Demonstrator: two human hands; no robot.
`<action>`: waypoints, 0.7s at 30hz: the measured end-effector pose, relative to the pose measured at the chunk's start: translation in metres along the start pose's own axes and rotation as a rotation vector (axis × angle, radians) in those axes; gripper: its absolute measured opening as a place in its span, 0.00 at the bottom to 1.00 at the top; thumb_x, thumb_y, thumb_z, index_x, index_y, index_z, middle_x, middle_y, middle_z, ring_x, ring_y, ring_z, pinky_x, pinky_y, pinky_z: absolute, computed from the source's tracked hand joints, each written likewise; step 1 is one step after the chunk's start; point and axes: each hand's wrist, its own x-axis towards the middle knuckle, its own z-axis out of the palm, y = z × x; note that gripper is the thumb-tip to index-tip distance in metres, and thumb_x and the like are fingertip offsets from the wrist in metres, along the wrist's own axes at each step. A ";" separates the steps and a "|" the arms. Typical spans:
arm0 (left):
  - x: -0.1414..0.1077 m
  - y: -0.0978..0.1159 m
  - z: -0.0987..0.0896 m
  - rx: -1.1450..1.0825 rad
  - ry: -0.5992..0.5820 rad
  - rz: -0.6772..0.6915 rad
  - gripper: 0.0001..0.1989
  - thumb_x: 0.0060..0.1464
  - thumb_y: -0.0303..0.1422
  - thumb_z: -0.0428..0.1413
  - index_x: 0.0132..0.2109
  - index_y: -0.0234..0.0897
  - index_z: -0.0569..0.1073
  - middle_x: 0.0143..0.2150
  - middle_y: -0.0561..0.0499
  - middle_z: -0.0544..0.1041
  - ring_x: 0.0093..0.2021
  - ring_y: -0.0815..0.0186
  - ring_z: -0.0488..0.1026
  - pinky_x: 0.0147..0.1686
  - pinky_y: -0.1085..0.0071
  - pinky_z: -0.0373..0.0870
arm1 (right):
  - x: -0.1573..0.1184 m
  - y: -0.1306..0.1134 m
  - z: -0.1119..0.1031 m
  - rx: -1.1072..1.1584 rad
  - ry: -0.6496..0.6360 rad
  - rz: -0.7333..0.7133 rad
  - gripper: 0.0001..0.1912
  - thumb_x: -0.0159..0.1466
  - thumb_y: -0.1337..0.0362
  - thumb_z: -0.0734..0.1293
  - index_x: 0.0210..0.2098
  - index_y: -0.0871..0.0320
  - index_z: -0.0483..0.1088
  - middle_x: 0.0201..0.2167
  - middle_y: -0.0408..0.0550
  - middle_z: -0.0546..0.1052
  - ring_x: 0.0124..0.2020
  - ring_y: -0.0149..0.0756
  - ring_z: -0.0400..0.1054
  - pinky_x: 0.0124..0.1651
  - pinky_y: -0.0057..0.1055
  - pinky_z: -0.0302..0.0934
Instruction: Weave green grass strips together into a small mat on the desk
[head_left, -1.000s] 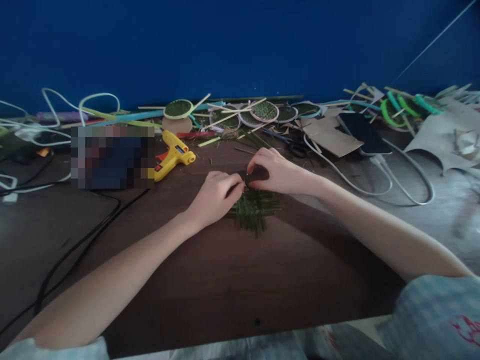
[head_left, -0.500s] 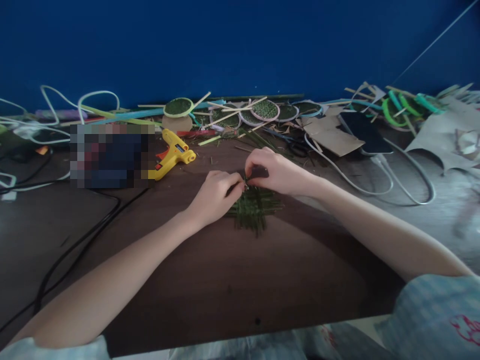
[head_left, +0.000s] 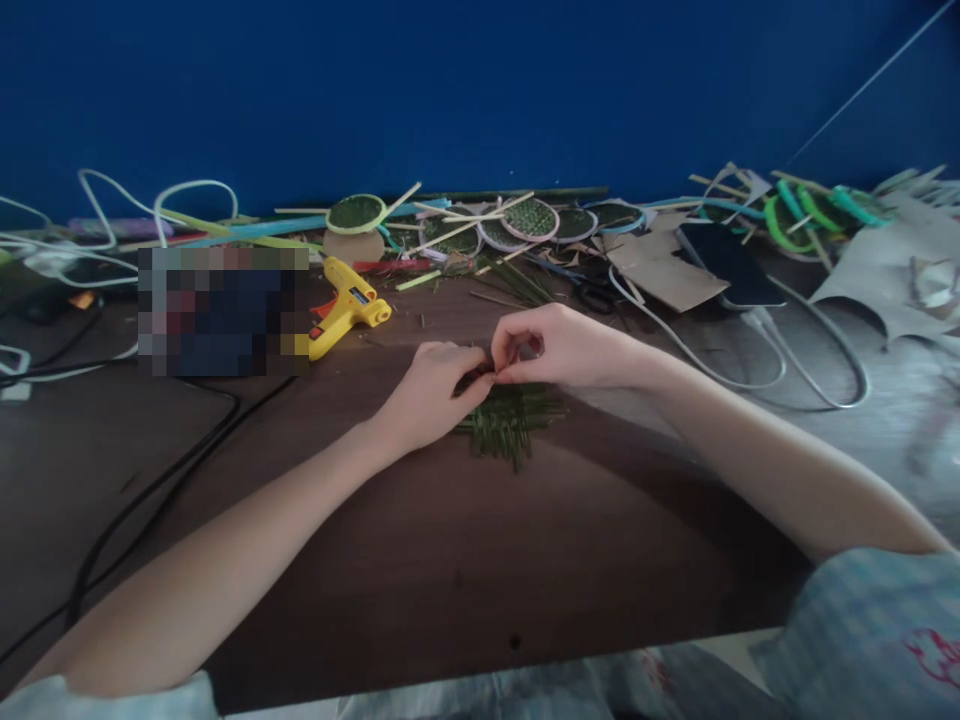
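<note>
A small mat of crossed green strips point(head_left: 506, 422) lies on the dark brown table point(head_left: 450, 560), in front of me. My left hand point(head_left: 435, 395) is at the mat's upper left edge, its thumb and fingers closed in a pinch. From the right, my right hand point(head_left: 551, 345) pinches with thumb and forefinger at the mat's top edge. The fingertips of both hands meet there. What they hold between them is too small to make out, and the mat's upper part is hidden by the hands.
A yellow glue gun point(head_left: 349, 308) lies at the left beside a blurred-out object. Behind are round woven green pieces point(head_left: 530, 217), strips, scissors point(head_left: 596, 295) and cardboard point(head_left: 667, 265). A phone point(head_left: 727, 265) with a white cable lies right; black cables run left.
My right hand has moved slightly down, and its fingertips now touch those of my left hand. My left hand and the green mat have hardly moved.
</note>
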 end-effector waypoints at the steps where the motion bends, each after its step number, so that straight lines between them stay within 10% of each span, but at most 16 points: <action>1: 0.000 0.000 0.000 -0.010 -0.005 0.002 0.08 0.55 0.33 0.46 0.32 0.36 0.68 0.28 0.53 0.72 0.31 0.65 0.66 0.40 0.65 0.60 | 0.000 -0.001 0.000 0.003 -0.003 0.010 0.06 0.53 0.63 0.66 0.28 0.59 0.68 0.27 0.44 0.73 0.28 0.29 0.66 0.31 0.27 0.58; 11: -0.003 -0.002 0.003 -0.056 -0.010 0.019 0.08 0.54 0.29 0.48 0.39 0.39 0.70 0.39 0.52 0.75 0.41 0.64 0.69 0.46 0.63 0.57 | 0.000 0.006 -0.010 0.053 0.113 0.216 0.21 0.61 0.48 0.57 0.25 0.59 0.65 0.19 0.46 0.72 0.21 0.28 0.66 0.27 0.27 0.59; 21: -0.003 0.000 0.002 -0.044 -0.005 -0.001 0.07 0.53 0.27 0.48 0.39 0.37 0.68 0.36 0.53 0.74 0.38 0.65 0.68 0.46 0.65 0.58 | 0.002 0.011 -0.008 -0.230 -0.146 0.370 0.16 0.56 0.52 0.63 0.21 0.59 0.65 0.14 0.42 0.70 0.17 0.27 0.63 0.23 0.25 0.53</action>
